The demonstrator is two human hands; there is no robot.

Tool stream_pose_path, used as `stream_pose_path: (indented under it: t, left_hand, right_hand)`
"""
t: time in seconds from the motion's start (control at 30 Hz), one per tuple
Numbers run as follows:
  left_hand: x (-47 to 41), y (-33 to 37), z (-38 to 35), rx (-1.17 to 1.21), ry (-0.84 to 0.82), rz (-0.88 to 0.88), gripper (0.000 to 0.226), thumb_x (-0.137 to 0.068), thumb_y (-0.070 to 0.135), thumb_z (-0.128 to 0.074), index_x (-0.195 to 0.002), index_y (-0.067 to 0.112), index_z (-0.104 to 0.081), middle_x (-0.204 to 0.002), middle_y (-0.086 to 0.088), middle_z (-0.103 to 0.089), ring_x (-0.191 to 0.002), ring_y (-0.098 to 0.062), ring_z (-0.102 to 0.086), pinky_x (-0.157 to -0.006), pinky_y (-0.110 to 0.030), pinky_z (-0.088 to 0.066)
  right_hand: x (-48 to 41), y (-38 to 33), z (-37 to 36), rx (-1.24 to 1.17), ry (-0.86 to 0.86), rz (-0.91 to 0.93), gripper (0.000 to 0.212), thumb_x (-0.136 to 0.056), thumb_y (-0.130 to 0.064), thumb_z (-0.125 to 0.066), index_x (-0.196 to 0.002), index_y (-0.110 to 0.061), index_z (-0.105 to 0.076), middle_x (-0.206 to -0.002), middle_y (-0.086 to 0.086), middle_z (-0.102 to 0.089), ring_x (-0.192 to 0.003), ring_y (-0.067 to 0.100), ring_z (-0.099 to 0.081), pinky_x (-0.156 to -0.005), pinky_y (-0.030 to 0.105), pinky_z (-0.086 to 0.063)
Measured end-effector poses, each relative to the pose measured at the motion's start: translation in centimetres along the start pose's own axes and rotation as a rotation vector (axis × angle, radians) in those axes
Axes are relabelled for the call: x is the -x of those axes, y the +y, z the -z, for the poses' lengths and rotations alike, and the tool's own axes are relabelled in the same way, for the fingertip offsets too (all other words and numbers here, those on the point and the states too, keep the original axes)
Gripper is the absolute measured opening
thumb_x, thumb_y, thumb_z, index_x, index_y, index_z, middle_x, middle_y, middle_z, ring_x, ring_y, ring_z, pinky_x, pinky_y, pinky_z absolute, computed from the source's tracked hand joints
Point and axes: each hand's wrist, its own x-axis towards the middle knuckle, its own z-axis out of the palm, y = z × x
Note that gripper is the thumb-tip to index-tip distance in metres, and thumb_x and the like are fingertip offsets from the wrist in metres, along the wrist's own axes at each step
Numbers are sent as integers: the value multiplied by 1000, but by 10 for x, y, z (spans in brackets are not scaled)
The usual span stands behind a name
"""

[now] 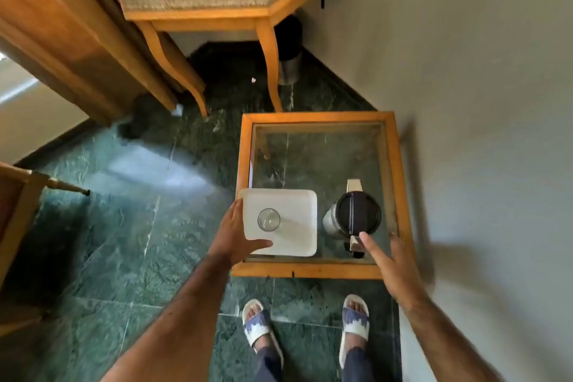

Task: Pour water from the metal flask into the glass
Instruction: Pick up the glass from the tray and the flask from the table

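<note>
A metal flask (350, 215) with a black lid and a handle stands on the near right part of a small glass-topped table (313, 116). To its left a clear glass (268, 219) stands upright on a white square tray (297, 205). My left hand (234, 237) rests against the tray's near left corner, thumb on its front edge. My right hand (386, 260) hovers just in front of the flask's handle, fingers spread, one fingertip close to the handle and nothing held.
The table's wooden frame stands against a white wall (480, 102) on the right. A larger wooden table (201, 14) stands behind, with a small bin (290, 65) beneath it. Green marble floor (139, 226) lies to the left. My feet in sandals (257, 326) stand right before the table.
</note>
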Motion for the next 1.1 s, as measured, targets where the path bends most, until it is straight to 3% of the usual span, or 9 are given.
stream_pose_path:
  t: [0.07, 0.17, 0.3, 0.37, 0.5, 0.67, 0.83, 1.0, 1.1]
  left_hand:
    - [-12, -9, -19, 26, -35, 53, 125, -56, 37, -102, -157, 11, -33, -157, -10, -47, -143, -31, -46, -115, -37, -38]
    - [-28, -28, -51, 56, -91, 215, 132, -62, 38, -100, -164, 10, -22, -164, -11, -41, -148, -32, -44, -118, -43, -40]
    - [-48, -51, -95, 165, -48, 276, 122, -66, 32, -99, -164, 13, -29, -164, -5, -43, -147, -28, -46, -120, -40, -38]
    - [-55, -60, -113, 304, 42, 321, 108, -69, 21, -98, -159, 17, -39, -156, -6, -53, -136, -27, -57, -113, -37, -47]
    - [-61, -72, -143, 503, 240, 368, 83, -70, 15, -97, -143, 26, -58, -134, 6, -68, -104, -6, -72, -77, -6, -53]
    - [-68, -72, -161, 626, 320, 342, 72, -67, 20, -97, -131, 27, -65, -125, 12, -70, -97, 20, -65, -77, -3, -51]
    - [-79, -69, -161, 675, 323, 301, 71, -69, 21, -96, -133, 23, -64, -127, 5, -71, -101, 14, -66, -95, -15, -56]
    - [-85, -57, -150, 688, 331, 198, 62, -71, 18, -94, -126, 23, -65, -123, 5, -72, -118, -13, -68, -107, -37, -55]
    - [-82, -43, -132, 704, 330, 124, 62, -71, 14, -94, -125, 20, -64, -124, 1, -71, -120, -19, -68, -107, -42, -55]
  right_hand:
    - [-5, 10, -12, -102, 9, -86, 132, -58, -105, -52, -157, -18, -48, -165, 11, -49, -148, 31, -46, -121, 52, -36]
    - [-10, 28, -32, -256, -36, -124, 92, -69, -100, -56, -130, -31, -68, -137, -2, -67, -131, 21, -57, -107, 40, -38]
    - [-23, 47, -52, -386, -10, -7, 66, -83, -83, -54, -105, -29, -84, -114, -11, -82, -122, 7, -67, -114, 42, -42]
    - [-27, 51, -56, -422, 1, 76, 59, -88, -74, -53, -92, -23, -83, -110, -6, -84, -116, 8, -72, -109, 42, -46]
    - [-34, 65, -66, -531, 58, 178, 45, -94, -68, -61, -80, -28, -78, -96, 1, -83, -107, 17, -75, -101, 34, -50]
    - [-36, 66, -82, -675, 131, 240, 46, -91, -73, -66, -80, -29, -77, -79, -7, -75, -89, 17, -70, -101, 41, -50]
    - [-36, 60, -90, -816, 186, 232, 44, -89, -72, -70, -83, -29, -73, -72, -11, -64, -77, 13, -58, -90, 27, -50]
    - [-57, 52, -77, -815, 217, 264, 38, -98, -51, -65, -66, -30, -66, -62, -15, -52, -66, 11, -45, -70, 23, -42]
    - [-71, 38, -58, -797, 221, 262, 47, -88, -66, -74, -60, -30, -62, -57, -16, -50, -60, 9, -42, -65, 20, -41]
